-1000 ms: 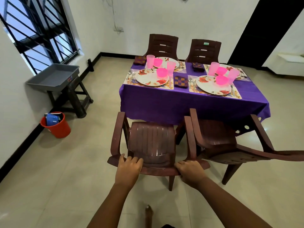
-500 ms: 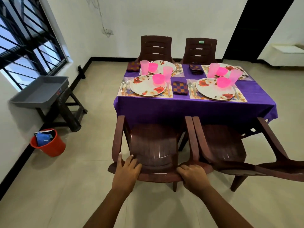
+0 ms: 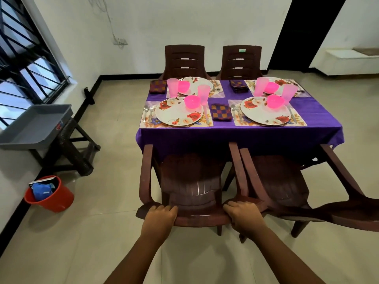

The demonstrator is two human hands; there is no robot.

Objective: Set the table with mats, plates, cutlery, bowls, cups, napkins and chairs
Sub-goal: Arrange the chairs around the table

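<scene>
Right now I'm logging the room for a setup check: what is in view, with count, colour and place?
Plastic chairs: four, brown; two near, two far.
Tablecloth: one, purple, on table.
Floral plates: four, white, on mats.
Bowls and cups: four each, pink.
Checked napkins: three seen.
Tray: grey, left stand.
Bucket: red, floor.
Left hand, right hand: grip near-left chair's back.

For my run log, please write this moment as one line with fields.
step: chair placing | left hand: holds near-left chair top rail | right hand: holds same rail | chair: seat front under purple table edge | near-right chair: beside it, untouched
</scene>
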